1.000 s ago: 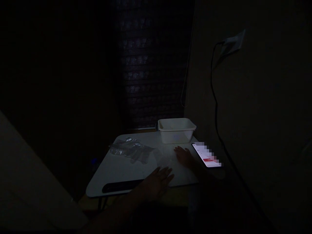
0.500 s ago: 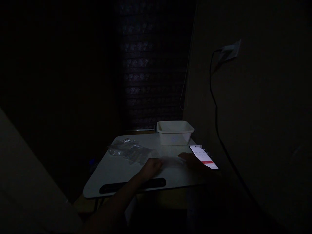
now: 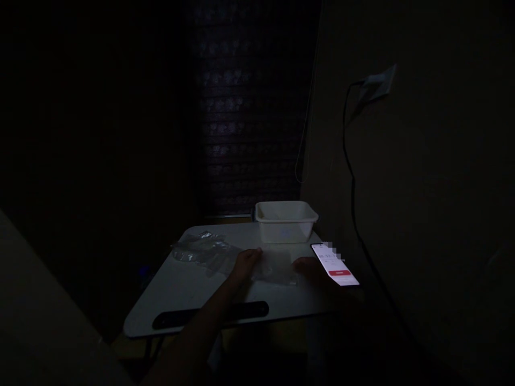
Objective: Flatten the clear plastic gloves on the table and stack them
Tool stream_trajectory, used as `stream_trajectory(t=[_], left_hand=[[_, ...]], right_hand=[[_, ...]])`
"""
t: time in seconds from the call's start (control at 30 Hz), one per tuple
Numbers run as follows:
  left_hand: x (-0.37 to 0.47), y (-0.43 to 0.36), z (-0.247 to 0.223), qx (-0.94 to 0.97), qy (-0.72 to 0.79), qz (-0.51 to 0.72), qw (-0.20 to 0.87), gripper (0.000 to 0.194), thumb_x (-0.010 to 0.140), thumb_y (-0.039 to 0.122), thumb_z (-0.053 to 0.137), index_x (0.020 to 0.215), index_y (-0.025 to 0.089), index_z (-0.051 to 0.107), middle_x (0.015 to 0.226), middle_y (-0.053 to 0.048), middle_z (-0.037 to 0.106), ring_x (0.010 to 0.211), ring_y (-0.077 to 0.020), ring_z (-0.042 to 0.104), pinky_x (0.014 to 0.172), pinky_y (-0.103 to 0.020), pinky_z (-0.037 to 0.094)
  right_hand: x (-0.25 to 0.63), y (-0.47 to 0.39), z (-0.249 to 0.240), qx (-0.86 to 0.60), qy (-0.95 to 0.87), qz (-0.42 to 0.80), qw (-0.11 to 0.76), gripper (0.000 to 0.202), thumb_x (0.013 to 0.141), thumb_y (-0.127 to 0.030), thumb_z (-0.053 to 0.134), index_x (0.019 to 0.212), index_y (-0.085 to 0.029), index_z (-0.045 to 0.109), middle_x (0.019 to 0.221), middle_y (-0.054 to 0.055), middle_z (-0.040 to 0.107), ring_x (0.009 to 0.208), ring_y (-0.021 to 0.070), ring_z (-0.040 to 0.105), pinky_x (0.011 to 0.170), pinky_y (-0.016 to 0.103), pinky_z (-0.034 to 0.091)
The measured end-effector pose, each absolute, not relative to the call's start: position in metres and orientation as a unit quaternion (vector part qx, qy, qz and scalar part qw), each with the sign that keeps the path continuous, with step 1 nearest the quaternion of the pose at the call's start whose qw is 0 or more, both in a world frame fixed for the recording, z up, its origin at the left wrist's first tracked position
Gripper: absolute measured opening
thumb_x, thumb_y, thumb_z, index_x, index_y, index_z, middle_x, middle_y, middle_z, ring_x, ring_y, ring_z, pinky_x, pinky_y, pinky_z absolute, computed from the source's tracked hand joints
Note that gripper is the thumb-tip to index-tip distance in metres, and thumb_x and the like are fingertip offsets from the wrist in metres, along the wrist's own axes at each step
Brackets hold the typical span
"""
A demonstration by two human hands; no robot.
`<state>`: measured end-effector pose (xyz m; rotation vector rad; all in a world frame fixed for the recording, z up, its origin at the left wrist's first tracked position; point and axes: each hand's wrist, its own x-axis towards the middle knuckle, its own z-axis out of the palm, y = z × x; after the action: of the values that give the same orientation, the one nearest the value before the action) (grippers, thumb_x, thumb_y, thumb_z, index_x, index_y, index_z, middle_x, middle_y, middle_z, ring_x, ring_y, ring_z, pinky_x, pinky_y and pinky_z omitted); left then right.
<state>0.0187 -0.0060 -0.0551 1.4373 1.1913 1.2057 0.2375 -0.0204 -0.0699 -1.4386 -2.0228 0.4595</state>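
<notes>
A clear plastic bag (image 3: 277, 268) is stretched between my two hands, low over the middle of the table. My left hand (image 3: 246, 262) closes on its left edge, thumb uppermost. On the opposite side, my right hand (image 3: 309, 268) is very dark, with its fingertips closed at the bag's right edge. To the left of my left hand lie more crumpled clear plastic bags (image 3: 205, 252), flat on the tabletop. How many there are cannot be made out in the dim light.
The white folding table (image 3: 181, 289) has a black slot (image 3: 173, 319) along its near edge. A white plastic tub (image 3: 285, 231) stands at the back right. A lit phone (image 3: 336, 265) lies at the right edge, near a wall with a hanging black cable (image 3: 354, 198).
The bag between my hands, blurred before, now shows more plainly and spread out. My left hand has risen slightly up the picture. The view has shifted a little.
</notes>
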Motion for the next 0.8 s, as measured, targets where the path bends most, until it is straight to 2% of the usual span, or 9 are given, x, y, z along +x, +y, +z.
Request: stream_trajectory(t=[0.1, 0.2, 0.33, 0.43, 0.53, 0.67, 0.8], left_hand=[[0.014, -0.004, -0.055, 0.558, 0.501, 0.492, 0.442, 0.053, 0.064, 0.061, 0.04, 0.066, 0.01, 0.056, 0.062, -0.004, 0.057, 0.058, -0.0134, 0.051, 0.054, -0.024, 0.037], [0.004, -0.008, -0.051, 0.615, 0.535, 0.403, 0.417, 0.053, 0.067, 0.06, 0.037, 0.067, 0.011, 0.057, 0.065, -0.006, 0.059, 0.062, -0.0158, 0.054, 0.057, -0.025, 0.039], [-0.009, -0.02, -0.046, 0.72, 0.546, 0.254, 0.346, 0.037, 0.06, 0.05, 0.053, 0.07, 0.014, 0.057, 0.073, -0.005, 0.062, 0.068, -0.0166, 0.055, 0.057, -0.023, 0.038], [-0.016, -0.029, -0.048, 0.73, 0.561, 0.234, 0.312, 0.03, 0.062, 0.041, 0.055, 0.078, 0.015, 0.054, 0.074, -0.004, 0.062, 0.069, -0.0158, 0.056, 0.055, -0.022, 0.038], [-0.022, -0.031, -0.053, 0.722, 0.587, 0.234, 0.281, 0.025, 0.066, 0.037, 0.051, 0.08, 0.016, 0.052, 0.069, -0.003, 0.062, 0.064, -0.0152, 0.056, 0.053, -0.021, 0.037], [-0.029, -0.027, -0.061, 0.715, 0.593, 0.256, 0.268, 0.022, 0.065, 0.036, 0.051, 0.076, 0.017, 0.053, 0.063, -0.001, 0.06, 0.06, -0.0142, 0.055, 0.051, -0.02, 0.035], [-0.027, -0.026, -0.058, 0.726, 0.594, 0.251, 0.239, 0.023, 0.066, 0.036, 0.048, 0.058, 0.015, 0.053, 0.057, -0.002, 0.058, 0.056, -0.0135, 0.052, 0.049, -0.02, 0.033]], right_hand=[[0.237, -0.016, -0.071, -0.538, -0.738, 0.233, 0.333, 0.026, 0.074, -0.032, 0.04, 0.072, -0.019, 0.062, 0.068, 0.004, 0.064, 0.067, 0.0162, 0.059, 0.064, 0.03, 0.046], [0.235, -0.015, -0.07, -0.537, -0.704, 0.301, 0.355, 0.026, 0.071, -0.033, 0.041, 0.068, -0.017, 0.062, 0.068, 0.005, 0.063, 0.063, 0.0158, 0.058, 0.058, 0.029, 0.045], [0.23, -0.017, -0.066, -0.524, -0.692, 0.343, 0.359, 0.028, 0.069, -0.035, 0.039, 0.072, -0.016, 0.06, 0.07, 0.004, 0.064, 0.054, 0.0117, 0.056, 0.052, 0.025, 0.043], [0.228, -0.021, -0.064, -0.526, -0.682, 0.376, 0.342, 0.033, 0.07, -0.038, 0.037, 0.064, -0.015, 0.059, 0.058, 0.003, 0.062, 0.04, 0.0082, 0.048, 0.043, 0.022, 0.038], [0.226, -0.023, -0.065, -0.525, -0.696, 0.366, 0.325, 0.028, 0.068, -0.036, 0.042, 0.058, -0.016, 0.059, 0.055, 0.002, 0.061, 0.041, 0.0083, 0.048, 0.041, 0.021, 0.036], [0.219, -0.022, -0.064, -0.566, -0.672, 0.353, 0.321, 0.015, 0.062, -0.025, 0.049, 0.069, -0.018, 0.061, 0.056, 0.001, 0.061, 0.051, 0.0126, 0.055, 0.044, 0.023, 0.04], [0.214, -0.022, -0.058, -0.608, -0.645, 0.331, 0.323, 0.017, 0.061, -0.018, 0.049, 0.076, -0.018, 0.059, 0.054, 0.0, 0.06, 0.054, 0.0146, 0.058, 0.051, 0.026, 0.044]])
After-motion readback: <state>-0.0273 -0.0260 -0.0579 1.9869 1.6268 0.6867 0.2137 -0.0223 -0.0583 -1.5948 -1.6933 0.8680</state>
